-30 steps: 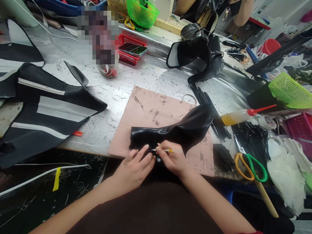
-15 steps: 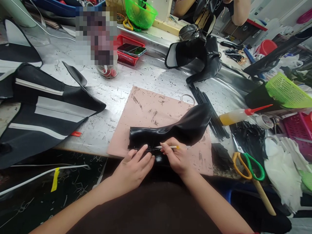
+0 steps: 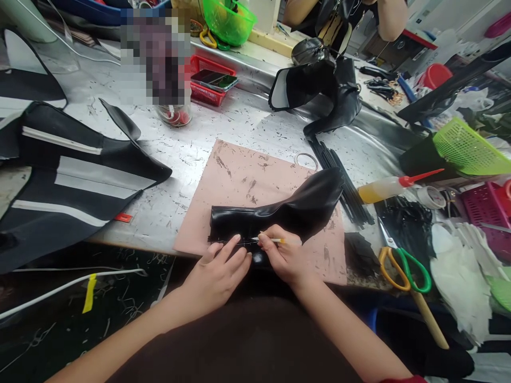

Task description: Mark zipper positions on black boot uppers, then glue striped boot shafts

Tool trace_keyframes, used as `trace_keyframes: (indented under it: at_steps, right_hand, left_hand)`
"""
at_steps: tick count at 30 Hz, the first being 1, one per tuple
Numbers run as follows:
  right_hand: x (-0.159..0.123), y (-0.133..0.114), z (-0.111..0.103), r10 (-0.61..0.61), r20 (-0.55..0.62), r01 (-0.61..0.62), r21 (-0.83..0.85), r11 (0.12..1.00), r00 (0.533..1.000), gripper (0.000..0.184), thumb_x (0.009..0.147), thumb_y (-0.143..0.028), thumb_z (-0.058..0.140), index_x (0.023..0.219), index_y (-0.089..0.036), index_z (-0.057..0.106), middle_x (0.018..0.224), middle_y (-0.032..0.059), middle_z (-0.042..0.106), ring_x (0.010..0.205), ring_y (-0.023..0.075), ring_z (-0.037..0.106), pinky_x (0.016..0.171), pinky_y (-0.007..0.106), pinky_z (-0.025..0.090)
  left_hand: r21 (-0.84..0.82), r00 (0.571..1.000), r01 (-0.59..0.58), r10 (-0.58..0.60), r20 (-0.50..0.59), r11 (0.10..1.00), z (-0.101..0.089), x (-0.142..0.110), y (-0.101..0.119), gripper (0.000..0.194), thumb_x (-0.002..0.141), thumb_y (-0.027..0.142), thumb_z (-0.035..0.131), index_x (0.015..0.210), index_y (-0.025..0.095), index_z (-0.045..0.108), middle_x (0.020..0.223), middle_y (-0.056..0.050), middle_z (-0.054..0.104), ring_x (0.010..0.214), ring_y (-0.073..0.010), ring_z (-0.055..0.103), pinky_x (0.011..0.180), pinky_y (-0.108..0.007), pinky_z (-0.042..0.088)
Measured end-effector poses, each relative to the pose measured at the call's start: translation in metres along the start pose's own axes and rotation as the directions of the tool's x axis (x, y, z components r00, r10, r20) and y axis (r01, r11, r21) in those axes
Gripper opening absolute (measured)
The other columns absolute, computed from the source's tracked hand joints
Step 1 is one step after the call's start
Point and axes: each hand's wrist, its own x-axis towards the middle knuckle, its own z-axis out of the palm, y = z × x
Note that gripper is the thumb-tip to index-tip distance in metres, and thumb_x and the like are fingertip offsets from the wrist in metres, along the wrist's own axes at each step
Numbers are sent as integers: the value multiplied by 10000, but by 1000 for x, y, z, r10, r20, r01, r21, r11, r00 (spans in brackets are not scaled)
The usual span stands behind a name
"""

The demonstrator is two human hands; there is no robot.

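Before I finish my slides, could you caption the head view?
Left hand on a glossy black piece over a pinkish mat, right hand holding a slim tool near the piece's edge.

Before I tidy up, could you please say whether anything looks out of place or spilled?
The squeeze bottle of yellow liquid lies on its side and might leak, though no spill shows; the pinkish mat looks scuffed.

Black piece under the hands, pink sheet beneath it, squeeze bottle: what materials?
Black piece: leather or faux leather, can't tell which; smooth, glossy, with soft folds and highlights.
Pink sheet: possibly rubber or card; matte, flat, dark scuffs.
Squeeze bottle: likely plastic, translucent; yellowish contents show through the wall.
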Motion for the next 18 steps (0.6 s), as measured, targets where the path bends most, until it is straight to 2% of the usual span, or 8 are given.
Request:
trace_keyframes:
  at_steps: [18]
  right_hand:
    - [-2, 2, -1, -8, 41, 7, 34, 999, 999, 213, 830, -221, 456, 619, -196, 466, 547, -9, 538, 499, 101, 516, 540, 220, 440]
  left_hand:
    - [-9, 1000, -2, 2, -11, 1000, 0, 1, 0, 323, 809, 189, 451, 1113, 201, 558, 1125, -30, 599, 1203, -252, 400, 884, -371, 278]
